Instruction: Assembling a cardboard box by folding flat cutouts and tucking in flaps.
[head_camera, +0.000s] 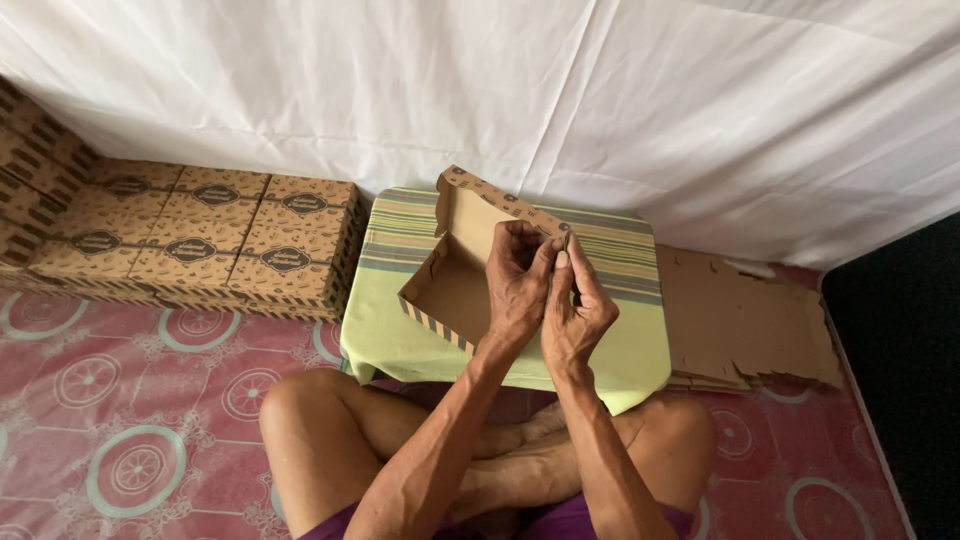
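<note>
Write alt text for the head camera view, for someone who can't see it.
A seated person's left hand and right hand pinch the side wall of a half-folded cardboard box on a striped green cushion. Finished patterned boxes are stacked to the left, flat cardboard blanks to the right.

We see soft, even daylight glowing through the white sheet (600, 90); shadows below it stay faint, focus sharp.

Brown box (455, 290), striped edge; green striped cloth (620, 350); pink circle-patterned mat (130, 430); white sheet (500, 90).
</note>
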